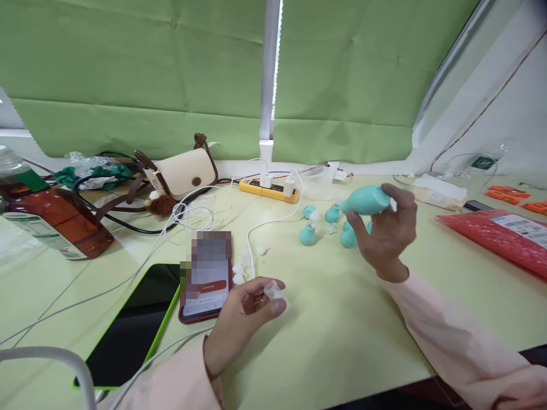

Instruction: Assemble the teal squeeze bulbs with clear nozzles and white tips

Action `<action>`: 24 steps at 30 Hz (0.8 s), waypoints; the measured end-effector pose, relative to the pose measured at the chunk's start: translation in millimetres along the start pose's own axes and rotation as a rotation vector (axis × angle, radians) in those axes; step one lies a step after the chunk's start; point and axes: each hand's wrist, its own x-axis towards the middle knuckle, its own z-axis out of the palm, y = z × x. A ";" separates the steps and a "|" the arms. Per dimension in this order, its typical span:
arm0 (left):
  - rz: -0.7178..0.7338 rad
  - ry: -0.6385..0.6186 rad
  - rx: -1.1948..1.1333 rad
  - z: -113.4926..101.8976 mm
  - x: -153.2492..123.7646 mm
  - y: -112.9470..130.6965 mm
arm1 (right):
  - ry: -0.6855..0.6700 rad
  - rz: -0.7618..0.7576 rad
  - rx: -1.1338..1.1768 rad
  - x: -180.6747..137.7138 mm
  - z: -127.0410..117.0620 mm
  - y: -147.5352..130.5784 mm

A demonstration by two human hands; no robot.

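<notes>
My right hand (387, 233) is raised over the table and grips a turquoise squeeze bulb (367, 199), its narrow neck pointing left. Lower and to the left, my left hand (252, 310) pinches a small translucent plastic cap (274, 291) between thumb and fingers. Several more turquoise bulbs stand on the table behind and below the right hand, among them one bulb (307, 234) with a white tip (314, 217). Small white plastic tips (239, 274) lie beside the phone, just beyond my left hand. Some bulbs are partly hidden by the right hand.
Two phones, one with a lit screen (209, 279) and one dark (137, 324), lie at left. A bottle of amber liquid (55, 210), a cream handbag (183, 173), white cables and a yellow power strip (269, 189) are farther back. At right lies a red package (499, 233).
</notes>
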 end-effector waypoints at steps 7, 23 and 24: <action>0.049 0.006 -0.125 -1.3 -2.2 2.2 | -0.744 0.603 0.748 -32.9 -0.5 -53.4; 0.064 -0.010 -0.124 -4.1 -0.5 -3.0 | -0.761 0.331 0.639 -41.3 -3.2 -45.5; 0.060 -0.005 -0.130 -3.9 -1.0 -2.5 | -0.759 0.344 0.653 -41.6 -3.2 -45.4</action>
